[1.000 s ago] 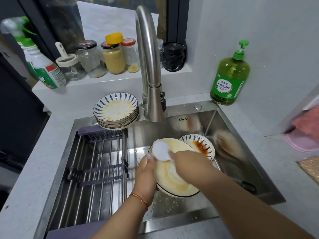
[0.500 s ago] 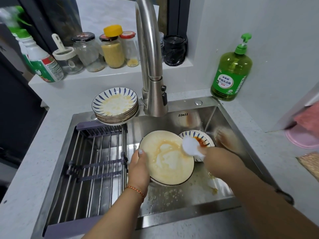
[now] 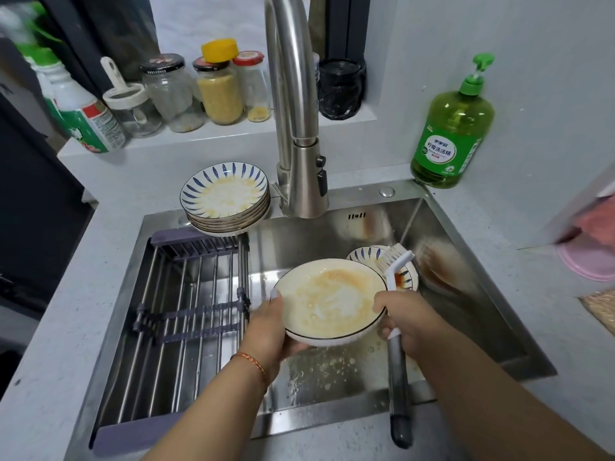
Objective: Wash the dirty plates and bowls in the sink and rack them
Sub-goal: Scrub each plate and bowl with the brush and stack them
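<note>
Over the steel sink point(image 3: 472, 287), my left hand point(image 3: 269, 331) grips the left rim of a white bowl point(image 3: 329, 301) smeared with yellow-orange residue. My right hand point(image 3: 409, 317) is closed on a dish brush point(image 3: 396, 327) at the bowl's right side; its white bristled head points up and away, off the bowl, its grey handle hangs down toward me. A blue-patterned dish point(image 3: 402, 277) with red sauce lies in the sink behind the bowl. A stack of dirty blue-patterned plates point(image 3: 226, 201) sits on the sink's back left corner.
A metal roll-up drying rack point(image 3: 186, 307) covers the sink's left half. The tall faucet point(image 3: 296, 128) stands at the back centre. A green dish soap bottle point(image 3: 452, 131) is at the back right. Jars point(image 3: 219, 91) and a spray bottle point(image 3: 76, 111) line the ledge.
The brush has come off the inside of the bowl and swung to its right rim, head now upright. The bowl has tipped flatter in my left hand.
</note>
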